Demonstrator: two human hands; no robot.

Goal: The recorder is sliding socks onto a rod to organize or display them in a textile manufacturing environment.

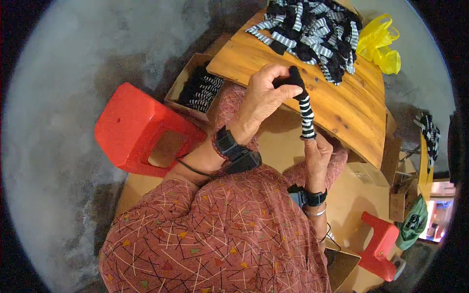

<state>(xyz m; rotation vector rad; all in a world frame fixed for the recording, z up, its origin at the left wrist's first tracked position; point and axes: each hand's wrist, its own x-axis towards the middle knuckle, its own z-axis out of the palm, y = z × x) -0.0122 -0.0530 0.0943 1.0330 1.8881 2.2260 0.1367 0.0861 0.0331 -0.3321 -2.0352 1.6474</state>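
A black-and-white striped sock (305,105) with a black toe is stretched between both hands, just above the near edge of the wooden table (351,110). My left hand (266,93) pinches its black toe end at the top. My right hand (317,151) grips the striped cuff end from below. Both wrists wear black bands. A heap of similar striped socks (315,29) lies on the far part of the table.
A cardboard box (198,88) holding more striped socks sits on the floor left of the table. A red plastic stool (141,132) stands beside it; another red stool (378,244) is lower right. A yellow plastic bag (378,41) lies at the table's right end.
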